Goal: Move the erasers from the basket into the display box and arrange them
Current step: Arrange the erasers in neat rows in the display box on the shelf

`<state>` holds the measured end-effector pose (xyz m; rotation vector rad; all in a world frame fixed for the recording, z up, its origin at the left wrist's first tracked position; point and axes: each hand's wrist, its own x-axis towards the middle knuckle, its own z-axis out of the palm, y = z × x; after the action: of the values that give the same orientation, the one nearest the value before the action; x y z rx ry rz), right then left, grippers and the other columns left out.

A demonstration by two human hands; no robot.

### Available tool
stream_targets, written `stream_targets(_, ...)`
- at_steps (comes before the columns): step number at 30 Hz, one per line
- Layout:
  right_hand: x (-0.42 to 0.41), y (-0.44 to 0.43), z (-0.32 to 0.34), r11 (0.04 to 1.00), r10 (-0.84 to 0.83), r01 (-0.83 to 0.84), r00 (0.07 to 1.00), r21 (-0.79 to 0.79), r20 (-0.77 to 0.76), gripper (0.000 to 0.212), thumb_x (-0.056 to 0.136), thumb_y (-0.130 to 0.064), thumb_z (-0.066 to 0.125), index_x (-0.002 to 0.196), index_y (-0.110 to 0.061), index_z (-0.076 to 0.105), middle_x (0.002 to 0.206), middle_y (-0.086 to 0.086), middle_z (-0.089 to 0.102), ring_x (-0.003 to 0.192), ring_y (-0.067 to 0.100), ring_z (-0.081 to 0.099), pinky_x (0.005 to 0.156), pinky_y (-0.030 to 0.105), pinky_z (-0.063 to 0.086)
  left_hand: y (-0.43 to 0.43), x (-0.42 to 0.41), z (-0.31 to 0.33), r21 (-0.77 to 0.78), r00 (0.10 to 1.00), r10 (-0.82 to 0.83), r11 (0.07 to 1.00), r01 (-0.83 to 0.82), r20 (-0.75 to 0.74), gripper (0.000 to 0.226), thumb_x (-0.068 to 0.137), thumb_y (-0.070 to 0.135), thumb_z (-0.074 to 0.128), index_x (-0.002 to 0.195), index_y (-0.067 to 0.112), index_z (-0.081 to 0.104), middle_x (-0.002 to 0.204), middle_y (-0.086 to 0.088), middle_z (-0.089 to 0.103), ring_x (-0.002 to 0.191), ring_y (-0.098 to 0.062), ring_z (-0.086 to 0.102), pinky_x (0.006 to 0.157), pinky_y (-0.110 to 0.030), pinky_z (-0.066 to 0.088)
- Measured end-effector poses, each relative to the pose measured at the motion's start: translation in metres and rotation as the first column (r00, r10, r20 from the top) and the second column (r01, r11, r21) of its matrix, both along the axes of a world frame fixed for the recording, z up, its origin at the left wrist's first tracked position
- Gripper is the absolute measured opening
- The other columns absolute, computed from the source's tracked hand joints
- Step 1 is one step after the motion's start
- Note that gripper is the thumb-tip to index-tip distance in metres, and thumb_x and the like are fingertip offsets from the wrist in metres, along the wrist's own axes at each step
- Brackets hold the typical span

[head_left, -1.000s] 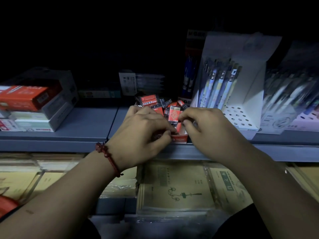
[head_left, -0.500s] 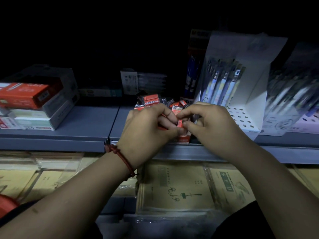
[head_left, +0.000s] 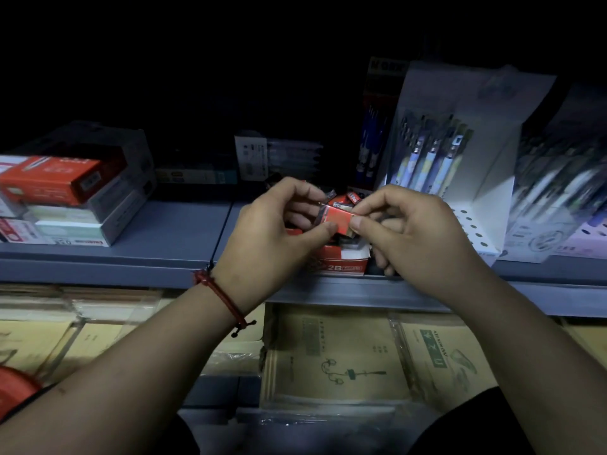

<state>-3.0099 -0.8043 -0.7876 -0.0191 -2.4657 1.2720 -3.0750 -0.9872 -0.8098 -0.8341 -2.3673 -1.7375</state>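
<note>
Together both hands [head_left: 348, 231] pinch one red eraser [head_left: 338, 220].

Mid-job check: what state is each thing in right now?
display box: open on top, standing on the shelf, partly hidden.
eraser: held in the air, pinched at both ends.
left hand: pinches the eraser's left end.
right hand: pinches its right end.
pen stand: upright, pens standing inside.

I see stacked red and grey boxes [head_left: 65, 195] left on the grey shelf [head_left: 170, 239], a white cardboard pen stand [head_left: 486, 192] right, brown paper notebooks [head_left: 335, 356] below.
</note>
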Motion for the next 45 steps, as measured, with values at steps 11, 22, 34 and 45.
stream_targets(11,-0.002,-0.002,-0.007,0.999,0.031,-0.031,0.999,0.032,0.026,0.008,0.088,-0.019,0.074,0.089,-0.023,0.068,0.071,0.002,0.07,0.049,0.012,0.057,0.05,0.025,0.044,0.002,-0.002,-0.006,0.002,0.999,-0.022,1.0,0.022,-0.035,0.016,0.085,0.017,0.081,0.1,0.021,0.079,0.09,0.008,0.078,0.085,-0.007,0.072,0.08,-0.024,0.059)
stream_targets(22,0.005,0.0,0.001,0.916,-0.007,0.009,1.0,0.401,-0.007,0.01,0.087,-0.014,0.071,0.082,-0.02,0.064,0.059,-0.018,0.06,0.053,0.006,0.055,0.051,0.02,0.044,-0.005,-0.004,-0.008,-0.281,0.943,-0.071,0.959,-0.024,-0.325,0.019,0.09,0.022,0.063,0.103,0.027,0.076,0.098,0.015,0.073,0.096,-0.005,0.065,0.087,-0.038,0.056)
stream_targets(34,0.001,0.0,0.004,0.74,0.041,-0.083,0.996,0.668,0.078,0.03,0.096,-0.033,0.055,0.079,-0.019,0.076,0.081,-0.001,0.059,0.074,0.016,0.059,0.07,0.039,0.051,-0.014,-0.001,-0.006,-0.533,0.873,-0.226,0.845,-0.046,-0.433,0.028,0.092,0.054,0.056,0.112,0.04,0.069,0.106,0.025,0.067,0.11,-0.003,0.049,0.096,-0.031,0.031)
stream_targets(45,0.007,-0.01,0.009,0.712,0.019,-0.129,0.986,0.69,0.164,0.044,0.103,-0.038,0.045,0.082,-0.012,0.073,0.092,0.001,0.054,0.082,0.016,0.055,0.08,0.037,0.047,-0.022,0.001,-0.01,-0.571,0.834,-0.281,0.819,-0.049,-0.474,0.032,0.095,0.058,0.051,0.109,0.037,0.072,0.112,0.025,0.064,0.114,-0.005,0.048,0.099,-0.04,0.039)
